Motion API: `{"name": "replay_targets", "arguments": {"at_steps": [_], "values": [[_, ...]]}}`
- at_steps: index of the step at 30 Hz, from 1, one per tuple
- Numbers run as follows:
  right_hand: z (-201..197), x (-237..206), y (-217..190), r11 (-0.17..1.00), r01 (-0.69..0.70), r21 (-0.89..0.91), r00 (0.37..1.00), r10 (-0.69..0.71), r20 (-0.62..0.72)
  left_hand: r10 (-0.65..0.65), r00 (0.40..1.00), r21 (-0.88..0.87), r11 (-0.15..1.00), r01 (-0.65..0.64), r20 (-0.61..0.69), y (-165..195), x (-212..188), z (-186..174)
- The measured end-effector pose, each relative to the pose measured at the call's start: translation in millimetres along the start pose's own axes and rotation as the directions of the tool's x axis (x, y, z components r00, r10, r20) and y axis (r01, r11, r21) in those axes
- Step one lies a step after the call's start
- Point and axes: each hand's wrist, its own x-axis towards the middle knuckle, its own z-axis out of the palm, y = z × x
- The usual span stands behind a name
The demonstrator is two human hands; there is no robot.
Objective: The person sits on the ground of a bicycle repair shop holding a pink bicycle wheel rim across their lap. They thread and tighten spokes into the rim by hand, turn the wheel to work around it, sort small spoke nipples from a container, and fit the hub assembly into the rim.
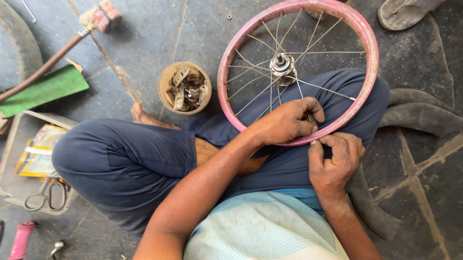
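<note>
On the person's lap, over dark blue trousers, lies a pink bicycle wheel rim (297,70) with thin metal spokes (321,89) running to a metal hub (282,66) at centre. Rim rests flat-ish, near edge on the thighs, far edge over the stone floor (149,35). Left hand (286,123) sits inside the rim at its near edge, fingers (307,107) curled and pressed together around a spoke end close to the rim. Right hand (334,159) is just outside the near edge, thumb and forefinger pinching something small at the rim; too small to tell what. Both hands nearly touching each other across the rim wall.

Round tin (185,88) full of rusty small parts stands on the floor just left of the rim, beside a bare foot. Black rubber tube (423,116) curls on the floor to the right, passing under the right forearm. Grey sandal (416,5) lies top right. Green board (45,90) and a brown hose (36,73) at left, hose ending in a reddish block. Grey tray (6,160) at left holds a yellow packet, with scissors (47,195) at its near edge. Pink handlebar grip (22,240) bottom left.
</note>
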Motion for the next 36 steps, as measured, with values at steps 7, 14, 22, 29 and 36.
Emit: {"name": "replay_targets", "arguments": {"at_steps": [7,14,22,29,36], "values": [[-0.6,-3.1,3.6,0.999,0.031,-0.024,0.999,-0.031,0.006,-0.01,1.0,-0.042,0.999,0.011,0.015,1.1,-0.1,1.1],[3.0,-5.0,8.6,1.0,0.024,-0.007,1.0,-0.024,0.012,-0.018,1.0,-0.022,1.0,0.018,0.007,3.1,-1.1,0.2],[2.2,-6.2,5.5,0.998,0.003,-0.061,1.0,-0.002,0.013,-0.041,0.999,-0.049,0.998,0.042,0.026,1.9,0.0,-0.3],[2.8,-4.0,5.4,1.0,0.026,-0.014,1.0,-0.026,-0.009,-0.027,0.999,-0.059,0.998,0.029,0.034,0.1,-0.5,-1.1],[-0.6,-3.1,3.3,0.999,0.039,-0.022,0.999,-0.039,0.0,-0.051,0.998,-0.036,0.998,0.052,0.034,1.1,0.0,0.1]]}}
